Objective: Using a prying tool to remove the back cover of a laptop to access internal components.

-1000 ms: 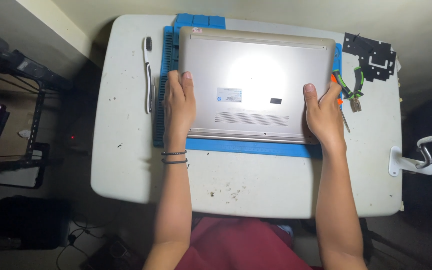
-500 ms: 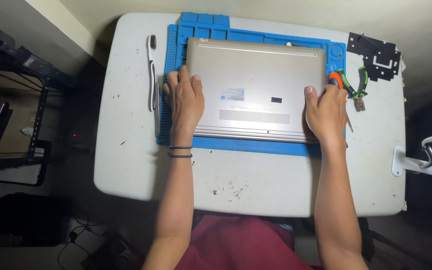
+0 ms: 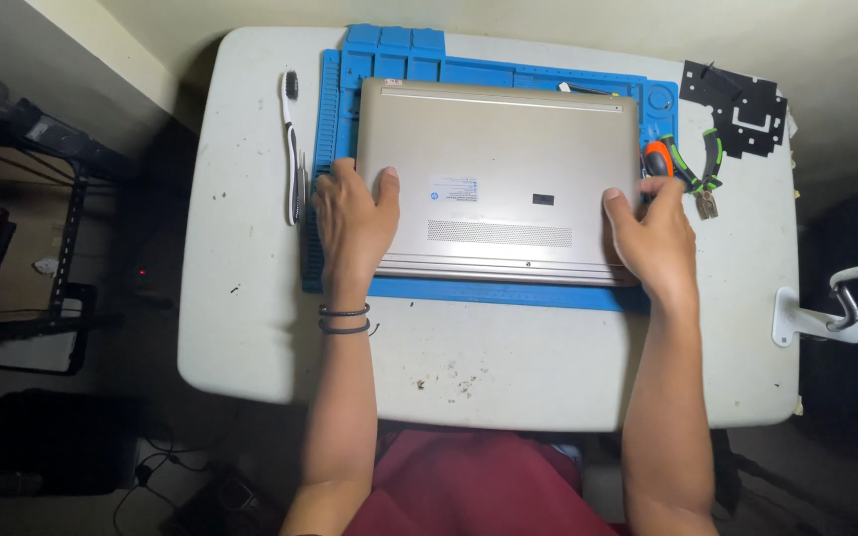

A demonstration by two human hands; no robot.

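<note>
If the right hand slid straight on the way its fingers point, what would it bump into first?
The right hand points up and slightly left, along the laptop's right edge. It would probably meet the orange-handled tool just ahead first, though their heights are hard to judge.

We see a matt, smooth gold metal laptop underside (image 3: 499,184) on a ribbed blue rubbery mat (image 3: 335,89), over a scuffed white plastic table (image 3: 508,367).

A gold laptop (image 3: 499,184) is seen in the middle of the frame on a blue mat (image 3: 335,109). The table (image 3: 489,367) is white with dark specks. At upper right, black plates (image 3: 737,99) are seen.
</note>
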